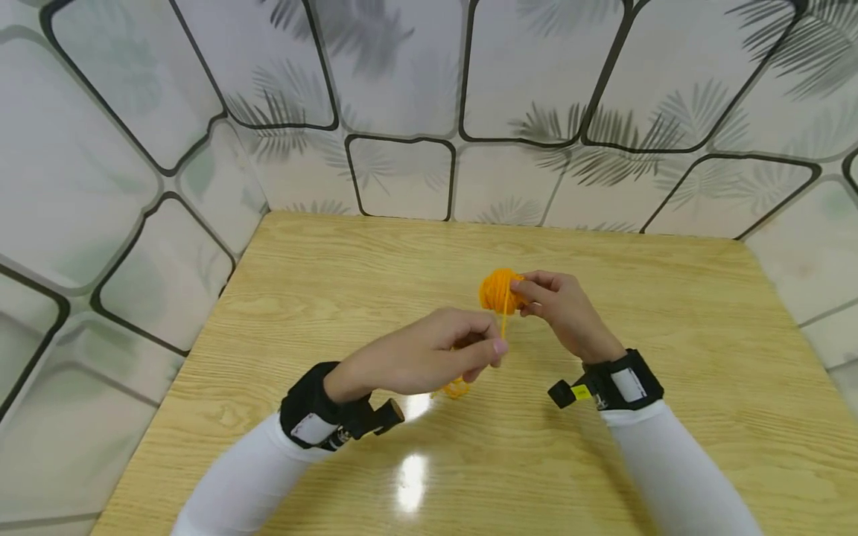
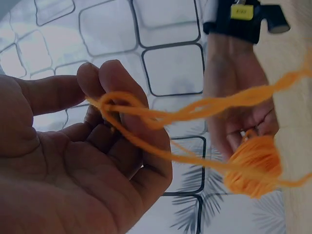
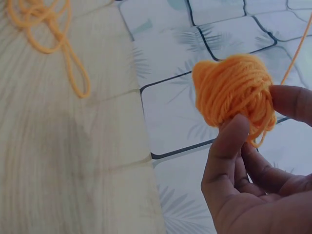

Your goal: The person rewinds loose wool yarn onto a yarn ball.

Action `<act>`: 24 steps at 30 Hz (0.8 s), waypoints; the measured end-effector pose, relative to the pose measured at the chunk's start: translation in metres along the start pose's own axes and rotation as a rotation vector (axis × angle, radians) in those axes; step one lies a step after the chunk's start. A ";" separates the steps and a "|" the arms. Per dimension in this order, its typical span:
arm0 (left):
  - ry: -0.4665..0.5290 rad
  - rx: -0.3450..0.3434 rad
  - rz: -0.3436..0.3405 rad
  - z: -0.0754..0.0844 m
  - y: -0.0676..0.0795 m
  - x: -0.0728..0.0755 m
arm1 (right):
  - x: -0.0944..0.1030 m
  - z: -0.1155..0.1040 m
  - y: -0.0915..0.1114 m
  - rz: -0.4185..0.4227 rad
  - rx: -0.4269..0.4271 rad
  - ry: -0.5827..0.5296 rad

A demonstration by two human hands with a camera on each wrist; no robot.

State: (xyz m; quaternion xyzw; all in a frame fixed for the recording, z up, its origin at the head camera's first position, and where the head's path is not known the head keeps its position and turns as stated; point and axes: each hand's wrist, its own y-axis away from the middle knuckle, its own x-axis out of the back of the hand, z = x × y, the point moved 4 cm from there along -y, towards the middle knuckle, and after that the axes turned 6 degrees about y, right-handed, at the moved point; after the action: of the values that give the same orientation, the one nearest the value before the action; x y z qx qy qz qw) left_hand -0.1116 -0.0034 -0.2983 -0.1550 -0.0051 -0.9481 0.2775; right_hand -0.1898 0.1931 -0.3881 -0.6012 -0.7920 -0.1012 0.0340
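An orange ball of yarn [image 1: 497,291] is held up over the table by my right hand [image 1: 559,309], its thumb and fingers gripping the ball's right side. In the right wrist view the wound strands of the yarn ball [image 3: 234,90] show between thumb and fingertips. My left hand [image 1: 436,350] is nearer to me and left of the ball, pinching a yarn strand [image 1: 504,325] that runs to the ball. Seen from the left wrist, looped and twisted yarn [image 2: 209,108] passes through the left thumb and fingertips [image 2: 122,80].
Loose coils of orange yarn [image 1: 457,388] lie on the wooden table [image 1: 322,283], partly hidden below my left hand. A patterned wall [image 1: 409,175] stands along the table's far edge and another on the left. Both wrists wear black straps with small cameras.
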 end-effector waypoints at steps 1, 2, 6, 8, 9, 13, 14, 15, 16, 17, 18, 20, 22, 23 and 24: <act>-0.004 0.006 -0.008 -0.002 0.002 -0.003 | 0.002 -0.003 -0.001 0.006 0.005 -0.018; -0.011 0.010 -0.011 -0.004 0.004 -0.006 | 0.003 -0.005 -0.002 0.012 0.011 -0.032; -0.017 0.035 -0.024 -0.015 0.009 -0.016 | 0.011 -0.015 -0.006 0.029 0.034 -0.108; -0.017 0.046 -0.030 -0.021 0.011 -0.021 | 0.014 -0.019 -0.007 0.037 0.041 -0.159; -0.014 0.052 -0.036 -0.024 0.012 -0.023 | 0.015 -0.022 -0.007 0.039 0.046 -0.186; -0.023 0.064 -0.049 -0.040 0.011 -0.029 | 0.018 -0.030 -0.005 0.031 0.065 -0.305; -0.027 0.067 -0.052 -0.045 0.010 -0.030 | 0.019 -0.033 -0.004 0.023 0.071 -0.334; -0.034 0.072 -0.053 -0.050 0.008 -0.030 | 0.019 -0.035 -0.002 0.014 0.077 -0.364; -0.039 0.078 -0.053 -0.055 0.007 -0.030 | 0.018 -0.038 0.000 0.003 0.083 -0.391; -0.041 0.087 -0.055 -0.062 0.005 -0.029 | 0.018 -0.041 0.002 -0.012 0.093 -0.416; -0.041 0.097 -0.056 -0.068 0.004 -0.028 | 0.016 -0.044 0.005 -0.023 0.102 -0.426; -0.037 0.116 -0.057 -0.081 0.001 -0.024 | 0.013 -0.051 0.011 -0.064 0.130 -0.438; -0.031 0.135 -0.055 -0.092 -0.002 -0.020 | 0.009 -0.060 0.017 -0.107 0.164 -0.430; -0.026 0.144 -0.053 -0.097 -0.003 -0.017 | 0.007 -0.064 0.021 -0.130 0.182 -0.419; -0.019 0.150 -0.049 -0.100 -0.005 -0.014 | 0.005 -0.067 0.024 -0.145 0.194 -0.402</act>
State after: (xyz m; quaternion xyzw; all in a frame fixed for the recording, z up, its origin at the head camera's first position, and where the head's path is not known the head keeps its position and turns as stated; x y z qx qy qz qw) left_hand -0.1323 -0.0012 -0.3974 -0.1428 -0.0827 -0.9500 0.2651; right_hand -0.1725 0.1905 -0.3186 -0.5445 -0.8300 0.0952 -0.0742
